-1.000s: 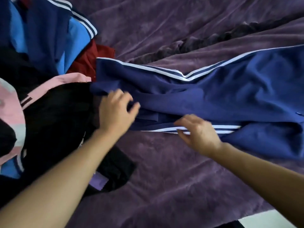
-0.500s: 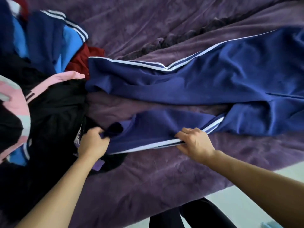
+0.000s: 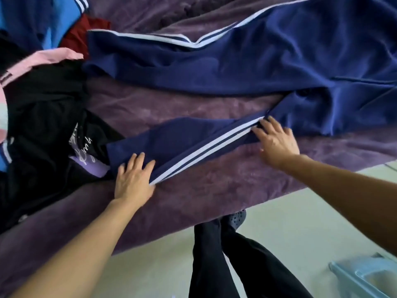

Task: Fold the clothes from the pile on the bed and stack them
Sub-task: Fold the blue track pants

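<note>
Navy track pants point(image 3: 247, 67) with white side stripes lie spread across the purple bed cover point(image 3: 193, 196), the two legs apart and pointing left. My left hand point(image 3: 134, 177) rests flat, fingers spread, on the cuff end of the near leg. My right hand point(image 3: 276, 143) presses flat on the same leg near the crotch, fingers on the white stripes. A pile of clothes point(image 3: 43, 117) sits at the left: black, pink, blue and dark red garments.
The near bed edge runs diagonally below my hands, with pale floor beyond it. My legs in dark trousers point(image 3: 232, 265) and a shoe stand by the bed. A light blue plastic stool point(image 3: 367, 276) is at the bottom right.
The near leg has been pulled away from the far leg and laid out straight. Both hands went from gripping the fabric to lying flat on it. The view tilted down toward the bed edge.
</note>
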{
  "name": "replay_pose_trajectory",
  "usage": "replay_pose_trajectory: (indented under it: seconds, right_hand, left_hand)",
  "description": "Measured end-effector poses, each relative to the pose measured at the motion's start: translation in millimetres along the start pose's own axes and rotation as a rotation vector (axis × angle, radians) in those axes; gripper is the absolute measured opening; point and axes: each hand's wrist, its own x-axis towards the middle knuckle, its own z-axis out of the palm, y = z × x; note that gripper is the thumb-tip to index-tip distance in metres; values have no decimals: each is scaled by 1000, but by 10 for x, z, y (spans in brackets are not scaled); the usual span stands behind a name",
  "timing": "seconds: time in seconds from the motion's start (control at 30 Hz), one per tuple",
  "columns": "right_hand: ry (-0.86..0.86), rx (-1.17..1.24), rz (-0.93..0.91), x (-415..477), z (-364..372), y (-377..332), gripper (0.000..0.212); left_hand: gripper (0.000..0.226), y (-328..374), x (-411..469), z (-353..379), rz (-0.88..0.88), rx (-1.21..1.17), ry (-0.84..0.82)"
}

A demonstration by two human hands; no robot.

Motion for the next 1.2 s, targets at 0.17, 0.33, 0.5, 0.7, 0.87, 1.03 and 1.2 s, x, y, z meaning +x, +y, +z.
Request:
replay_pose_trajectory:
  seconds: [0.17, 0.33, 0.5, 0.7, 0.87, 1.03, 1.2]
  right_hand:
    - [98, 131, 37, 177, -16, 147, 28]
    - [226, 265, 195, 232, -550, 306, 26]
    - [282, 182, 179, 667, -817, 183, 32]
    - [142, 21, -277, 491, -321, -329, 56]
    - [95, 88, -65, 380, -52, -184, 34]
    - [69, 197, -140, 195, -329, -171, 28]
    - [201, 311, -133, 332, -798, -82, 49]
  left_hand:
    - [9, -313, 413, -494, -97, -720, -45]
    - [16, -893, 786, -1274, -181, -842, -308]
    - [48, -739, 1095, -1327, -227, -94, 163]
    - [85, -209, 859, -567, 302, 53, 151]
    - [56, -512, 725, -151, 28, -53, 120]
    - [12, -747, 624, -485, 1, -381, 18]
    - [15, -1329, 550, -1027, -110, -699, -355]
